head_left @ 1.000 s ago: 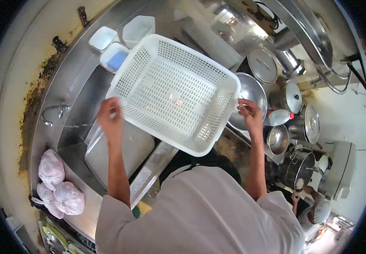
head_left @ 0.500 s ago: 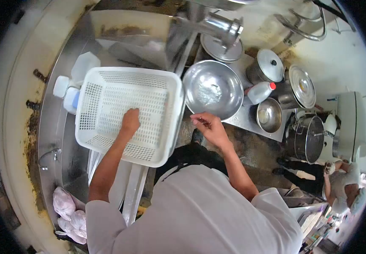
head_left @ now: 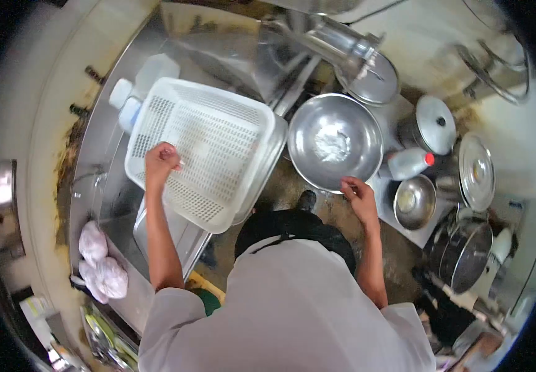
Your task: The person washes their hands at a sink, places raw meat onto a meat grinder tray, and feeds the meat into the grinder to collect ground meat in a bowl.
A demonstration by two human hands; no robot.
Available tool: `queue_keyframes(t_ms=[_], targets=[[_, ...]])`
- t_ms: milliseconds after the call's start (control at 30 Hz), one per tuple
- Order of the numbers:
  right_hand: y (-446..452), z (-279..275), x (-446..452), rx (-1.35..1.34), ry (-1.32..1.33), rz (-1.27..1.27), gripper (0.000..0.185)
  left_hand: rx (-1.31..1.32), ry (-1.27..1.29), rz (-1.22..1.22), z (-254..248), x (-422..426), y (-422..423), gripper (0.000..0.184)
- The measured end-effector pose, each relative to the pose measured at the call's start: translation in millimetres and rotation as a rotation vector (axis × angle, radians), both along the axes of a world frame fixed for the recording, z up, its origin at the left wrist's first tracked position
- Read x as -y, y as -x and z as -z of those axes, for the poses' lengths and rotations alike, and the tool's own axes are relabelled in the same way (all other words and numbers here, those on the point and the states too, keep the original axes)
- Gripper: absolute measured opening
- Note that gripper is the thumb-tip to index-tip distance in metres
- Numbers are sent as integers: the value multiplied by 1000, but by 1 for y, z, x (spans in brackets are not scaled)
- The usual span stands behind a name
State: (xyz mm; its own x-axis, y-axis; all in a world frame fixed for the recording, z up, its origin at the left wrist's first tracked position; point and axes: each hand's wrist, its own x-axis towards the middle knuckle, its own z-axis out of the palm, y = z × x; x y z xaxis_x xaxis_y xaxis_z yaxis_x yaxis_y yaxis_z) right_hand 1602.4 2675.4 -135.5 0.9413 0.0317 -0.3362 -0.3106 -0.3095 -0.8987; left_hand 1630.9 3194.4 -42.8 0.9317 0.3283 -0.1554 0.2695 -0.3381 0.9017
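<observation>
The large steel bowl (head_left: 308, 146) is the landmark here. The white perforated basket (head_left: 212, 133) lies left of the bowl, just beside it, and a second pale rim shows beneath the basket along its bowl-facing side. On the basket's far side from the bowl, the left hand (head_left: 162, 163) is over its mesh; its grip is loosely curled, and whether the fingertips touch the plastic or pinch something small cannot be told.

The right hand (head_left: 361, 198) is at the bowl's near rim, its fingers bent and only slightly parted; whether that grip actually holds the metal is unclear.

Right of the bowl are a white bottle (head_left: 408, 165) with a red cap and a small metal bowl (head_left: 415, 201) on the worktop (head_left: 413, 236); a lidded pot (head_left: 435, 124) is farther right.

The floor (head_left: 274, 192) shows in the gap between bowl and basket. The basket's near end seems to overhang, so a push towards the bowl could tip it into that gap. The bowl looks close to the worktop's edge; a careless tug on its near rim could drag it off, while a shove rightwards might topple the bottle.
</observation>
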Motion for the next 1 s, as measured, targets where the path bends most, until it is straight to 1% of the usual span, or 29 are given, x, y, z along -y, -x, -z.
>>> queue_keyframes(t_ms=[67, 100, 167, 200, 267, 300, 333, 367, 400, 433, 467, 500, 533, 567, 600, 667, 700, 767, 867, 933, 1000], targets=[[-10, 1, 5, 5, 35, -55, 27, 98, -169, -79, -71, -4, 13, 10], [-15, 0, 4, 6, 34, -83, 27, 212, -207, -123, -102, -3, 20, 10], [-26, -6, -1, -58, -80, -101, 28, 391, -279, -183, -162, 2, 35, 11], [-34, -10, -7, -55, -79, -137, 28, 458, -316, -199, -183, 6, 42, 11], [-44, -19, -21, -109, -234, -127, 28, 492, -352, -250, -197, 4, 54, 12], [-48, -22, -31, -103, -249, -142, 27, 527, -376, -263, -199, 3, 58, 13], [-52, -25, -41, -104, -250, -160, 27, 514, -324, -296, -188, 7, 59, 14], [-56, -28, -51, -86, -282, -175, 27, 507, -268, -320, -167, 9, 56, 14], [-59, -32, -61, -68, -310, -183, 27, 486, -129, -233, -132, 0, 53, 16], [-61, -33, -69, -62, -269, -196, 27, 381, 13, -163, -88, -3, 44, 15], [-60, -36, -74, -55, -260, -191, 27, 165, -10, -60, -36, -5, 34, 17], [-58, -38, -78, -57, -239, -209, 28, 17, -273, 218, -3, -1, 36, 20], [-59, -41, -84, -55, -222, -225, 29, -121, -516, 182, 6, 9, 38, 22], [-61, -44, -87, -45, -218, -207, 29, 131, -444, 71, 13, 12, 40, 22], [-56, -49, -86, -49, -177, -210, 29, 134, -431, 96, 12, 7, 40, 22], [-47, -47, -76, -53, -113, -217, 30, 157, 82, -175, 8, -11, 47, 22], [-44, -36, -72, -55, -102, -169, 29, 170, 94, -175, 8, -19, 46, 22], [-38, -37, -70, -54, -91, -91, 29, 161, -238, -197, 11, -32, 47, 23], [-26, -49, -70, -47, -86, -27, 27, 105, -156, -197, 19, -32, 41, 21], [-21, -51, -66, -9, -22, -37, 27, 138, -86, -177, 24, -22, 29, 20], [-15, -63, -72, -68, -42, -5, 27, 228, -92, -162, 28, -9, 25, 19]])
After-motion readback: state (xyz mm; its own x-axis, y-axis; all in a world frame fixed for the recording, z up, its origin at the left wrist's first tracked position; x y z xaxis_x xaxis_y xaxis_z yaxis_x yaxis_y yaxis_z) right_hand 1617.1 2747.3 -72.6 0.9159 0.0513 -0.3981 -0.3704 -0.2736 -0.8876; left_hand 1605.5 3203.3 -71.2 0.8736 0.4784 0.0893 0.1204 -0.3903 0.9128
